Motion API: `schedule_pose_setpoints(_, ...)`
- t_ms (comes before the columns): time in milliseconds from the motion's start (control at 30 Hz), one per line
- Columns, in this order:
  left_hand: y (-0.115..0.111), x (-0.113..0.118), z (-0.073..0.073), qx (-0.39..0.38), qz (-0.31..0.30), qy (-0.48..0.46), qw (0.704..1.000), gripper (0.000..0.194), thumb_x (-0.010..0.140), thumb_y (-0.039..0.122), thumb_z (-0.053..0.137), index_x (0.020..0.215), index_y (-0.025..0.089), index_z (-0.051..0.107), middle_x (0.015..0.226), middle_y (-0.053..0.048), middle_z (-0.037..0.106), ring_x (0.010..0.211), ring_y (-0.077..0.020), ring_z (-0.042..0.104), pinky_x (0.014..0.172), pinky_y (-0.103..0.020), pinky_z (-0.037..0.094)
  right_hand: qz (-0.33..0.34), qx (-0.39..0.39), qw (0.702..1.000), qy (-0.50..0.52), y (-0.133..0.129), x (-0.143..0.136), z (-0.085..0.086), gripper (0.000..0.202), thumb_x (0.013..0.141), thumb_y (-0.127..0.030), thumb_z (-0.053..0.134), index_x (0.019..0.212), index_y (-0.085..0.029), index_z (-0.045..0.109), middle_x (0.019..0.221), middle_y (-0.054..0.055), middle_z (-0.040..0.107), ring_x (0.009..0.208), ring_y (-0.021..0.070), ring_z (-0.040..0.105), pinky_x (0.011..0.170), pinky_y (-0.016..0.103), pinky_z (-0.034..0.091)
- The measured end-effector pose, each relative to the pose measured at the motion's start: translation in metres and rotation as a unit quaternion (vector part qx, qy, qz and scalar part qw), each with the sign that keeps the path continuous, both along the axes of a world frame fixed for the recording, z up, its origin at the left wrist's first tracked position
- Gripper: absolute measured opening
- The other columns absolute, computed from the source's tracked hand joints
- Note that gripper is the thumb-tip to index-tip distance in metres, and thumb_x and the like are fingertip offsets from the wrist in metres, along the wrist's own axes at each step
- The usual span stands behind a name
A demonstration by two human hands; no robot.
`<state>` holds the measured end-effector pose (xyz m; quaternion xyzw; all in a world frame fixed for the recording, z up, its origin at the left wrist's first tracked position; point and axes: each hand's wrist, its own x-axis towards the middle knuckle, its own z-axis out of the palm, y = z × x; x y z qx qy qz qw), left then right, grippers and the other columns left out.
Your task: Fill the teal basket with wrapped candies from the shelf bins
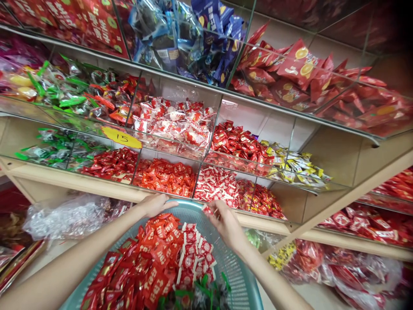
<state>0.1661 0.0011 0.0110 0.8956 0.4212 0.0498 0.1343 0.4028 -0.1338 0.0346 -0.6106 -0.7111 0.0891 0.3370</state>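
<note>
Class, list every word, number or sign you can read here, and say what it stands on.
"15": on the yellow shelf tag.
Too small or blurred to read: lettering on the red packets and red-and-white sweets in the basket.
Likewise: characters on the large red bags, print on the blue bags and orange-picture packets, and the remaining wrappers.
</note>
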Motion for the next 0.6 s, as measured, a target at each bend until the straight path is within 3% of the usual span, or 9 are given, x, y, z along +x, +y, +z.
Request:
schedule_pose_setpoints(133,0.0,0.0,-0.001,0.005,-0.002,0.004,1.0,0.07,0.081,0.072,0.019,0.073,0.019,0.064,0.077,-0.01,0.069,0.076,-0.0238,0.065,0.067,-0.028,0.043,-0.017,-0.084,0.994,-0.069,-0.019,-0.006,-0.028,0.008,0.08,-0.015,0.051,0.086,-0.02,0.052,0.082,0.002,0.06,0.071,0.0155,0.056,0.062,0.024,0.04)
schedule_pose_setpoints(233,0.0,0.001,0.001,0.007,-0.002,0.012,1.0,0.071,0.081,0.071,0.017,0.073,0.018,0.064,0.079,-0.012,0.07,0.076,-0.0251,0.065,0.068,-0.029,0.044,-0.022,-0.1,0.983,-0.153,-0.022,-0.01,-0.04,0.013,0.081,-0.01,0.047,0.087,-0.021,0.051,0.09,0.004,0.061,0.079,0.0169,0.058,0.066,0.025,0.04)
schedule_pose_setpoints(433,-0.002,0.002,0.004,-0.001,0.002,0.027,1.0,0.07,0.081,0.071,0.018,0.071,0.018,0.063,0.077,-0.012,0.07,0.075,-0.0251,0.065,0.068,-0.029,0.043,-0.05,-0.137,0.942,-0.303,-0.021,-0.024,-0.041,0.027,0.079,0.0,0.043,0.092,-0.022,0.052,0.095,0.006,0.062,0.084,0.0199,0.061,0.063,0.027,0.04)
schedule_pose_setpoints(600,0.0,0.001,0.001,-0.003,0.002,0.018,1.0,0.071,0.081,0.072,0.016,0.071,0.018,0.062,0.078,-0.012,0.069,0.077,-0.0253,0.066,0.068,-0.03,0.043,-0.033,-0.145,0.946,-0.288,-0.028,-0.025,-0.034,0.027,0.08,-0.003,0.045,0.097,-0.022,0.052,0.098,0.006,0.063,0.09,0.02,0.061,0.07,0.027,0.042)
